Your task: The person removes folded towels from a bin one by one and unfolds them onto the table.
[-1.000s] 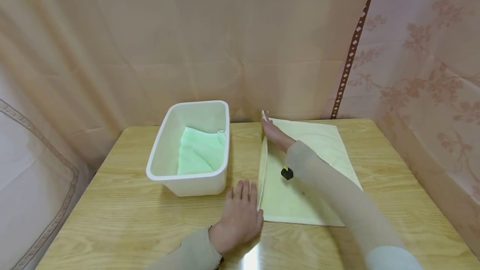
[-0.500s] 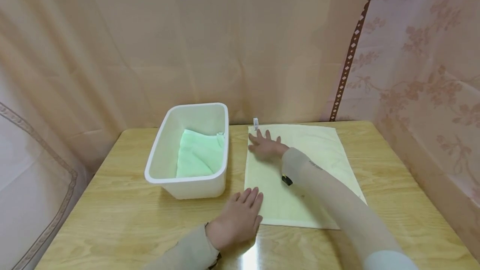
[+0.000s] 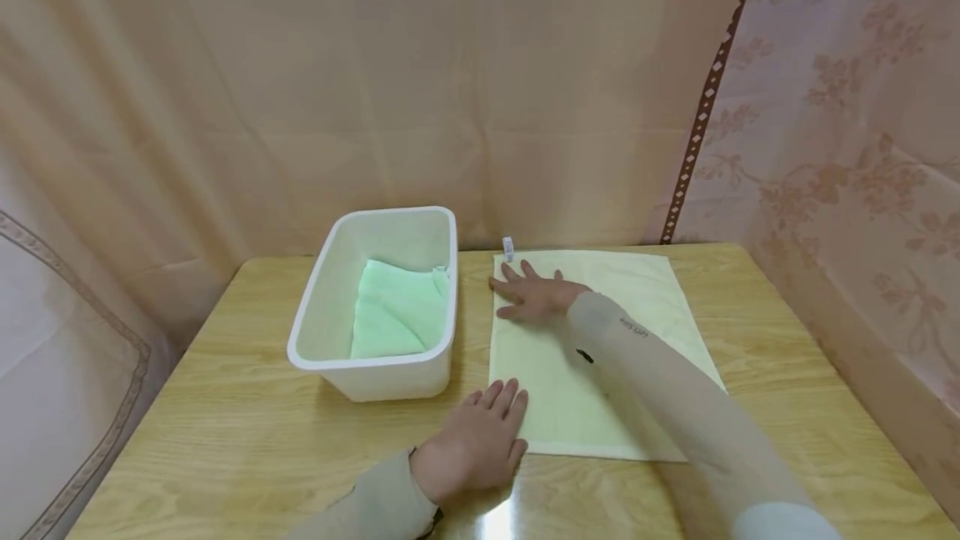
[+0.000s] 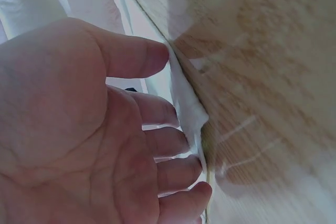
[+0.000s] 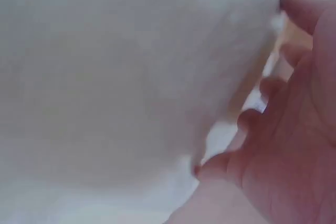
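Observation:
A pale yellow towel (image 3: 558,407) lies spread flat on the right half of the wooden table, with a small white label (image 3: 508,249) standing out at its far left corner. My right hand (image 3: 536,294) rests on the towel near that corner, fingers spread. At the near left corner my left hand (image 3: 476,448) touches the towel with its fingers stretched out. The left wrist view shows the fingertips of this left hand (image 4: 142,124) right at the towel's edge (image 4: 181,93). In the right wrist view the right hand's fingers (image 5: 252,121) are slightly bent against the cloth.
A white plastic bin (image 3: 375,362) stands left of the towel, holding a folded mint green towel (image 3: 401,311). Behind the table (image 3: 247,407) hangs a beige curtain (image 3: 375,90), with a pink floral one (image 3: 862,123) to the right.
The towel's left edge, raised under my right hand a second ago, now lies flat further left, its label showing. My right hand has come nearer and spread out. The left hand has shifted slightly.

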`<act>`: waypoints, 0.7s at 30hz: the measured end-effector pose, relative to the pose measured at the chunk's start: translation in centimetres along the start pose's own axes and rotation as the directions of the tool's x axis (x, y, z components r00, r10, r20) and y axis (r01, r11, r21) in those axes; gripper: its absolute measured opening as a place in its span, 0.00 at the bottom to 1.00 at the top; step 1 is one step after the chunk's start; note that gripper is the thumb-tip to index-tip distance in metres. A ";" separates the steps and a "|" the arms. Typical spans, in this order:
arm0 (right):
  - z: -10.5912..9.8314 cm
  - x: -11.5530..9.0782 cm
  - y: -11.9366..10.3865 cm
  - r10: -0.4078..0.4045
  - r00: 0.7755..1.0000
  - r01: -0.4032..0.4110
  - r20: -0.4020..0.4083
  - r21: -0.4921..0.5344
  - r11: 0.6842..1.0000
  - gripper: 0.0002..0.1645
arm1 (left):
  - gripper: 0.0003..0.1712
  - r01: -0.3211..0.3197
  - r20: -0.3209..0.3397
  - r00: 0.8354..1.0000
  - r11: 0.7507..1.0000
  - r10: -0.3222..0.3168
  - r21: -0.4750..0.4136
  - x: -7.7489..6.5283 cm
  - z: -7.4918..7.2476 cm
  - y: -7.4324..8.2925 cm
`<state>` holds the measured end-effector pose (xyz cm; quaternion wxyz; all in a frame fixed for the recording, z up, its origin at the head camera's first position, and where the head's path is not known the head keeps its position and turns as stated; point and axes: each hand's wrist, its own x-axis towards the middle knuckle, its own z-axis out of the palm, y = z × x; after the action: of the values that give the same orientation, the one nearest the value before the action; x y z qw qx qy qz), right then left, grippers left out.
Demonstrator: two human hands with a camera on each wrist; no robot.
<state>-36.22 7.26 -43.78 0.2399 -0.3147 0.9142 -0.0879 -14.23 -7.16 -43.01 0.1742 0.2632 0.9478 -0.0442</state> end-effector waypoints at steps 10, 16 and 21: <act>0.4 0.1 0.9 0.063 0.997 -0.066 -0.037 -0.099 0.993 0.48 | 0.37 -0.007 -0.003 1.000 1.000 0.007 -0.011 0.0 -0.4 0.3; -0.8 -0.8 2.5 -0.040 0.994 0.054 -0.100 0.144 0.988 0.43 | 0.38 -0.032 -0.041 0.999 0.999 0.030 -0.043 0.1 -1.0 0.1; -2.2 -3.8 4.7 -0.067 0.963 0.117 -0.263 0.180 0.977 0.40 | 0.43 -0.090 -0.253 0.965 0.993 0.069 -0.073 2.1 -1.7 -0.6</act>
<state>-37.24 13.29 -41.85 0.1455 -0.3181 0.9088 -0.2275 -16.71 -6.34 -42.13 0.0659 0.2968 0.9520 0.0361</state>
